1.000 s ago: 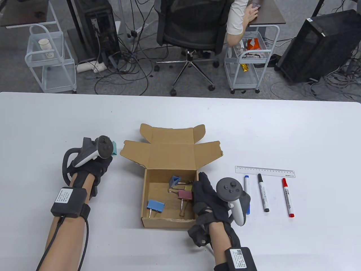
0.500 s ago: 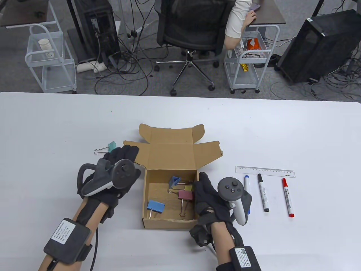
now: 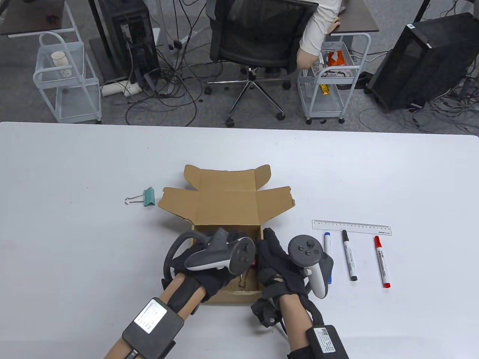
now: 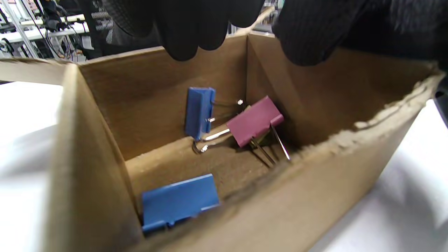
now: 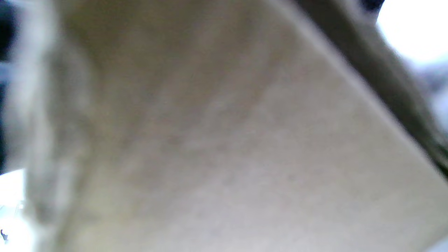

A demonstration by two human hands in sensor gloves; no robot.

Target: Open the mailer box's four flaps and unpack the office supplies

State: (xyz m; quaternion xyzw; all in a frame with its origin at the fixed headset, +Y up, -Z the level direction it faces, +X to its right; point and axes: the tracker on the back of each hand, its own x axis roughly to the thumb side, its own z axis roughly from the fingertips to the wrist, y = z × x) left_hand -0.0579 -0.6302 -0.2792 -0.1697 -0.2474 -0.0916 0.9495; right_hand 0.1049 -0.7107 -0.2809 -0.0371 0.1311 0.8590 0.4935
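Observation:
The brown mailer box [image 3: 228, 203] stands open on the white table, its flaps folded out. My left hand [image 3: 234, 241] reaches down into the box from the near side. In the left wrist view its fingers [image 4: 189, 31] hang spread and empty above an upright blue binder clip [image 4: 198, 112], a maroon clip [image 4: 254, 120] and a flat blue clip [image 4: 178, 201]. My right hand [image 3: 270, 246] holds the box's right wall. The right wrist view shows only blurred cardboard [image 5: 224, 140] close up. A green binder clip [image 3: 149, 197] lies on the table left of the box.
Right of the box lie a clear ruler [image 3: 351, 227], a blue marker [image 3: 327, 243] partly under my right hand, a black marker [image 3: 348, 256] and a red marker [image 3: 381, 261]. Beyond the table's far edge are a chair, carts and cables.
My left hand let go of the green clip on the table at the left, then swung right and into the box. My right hand stayed on the box's right wall.

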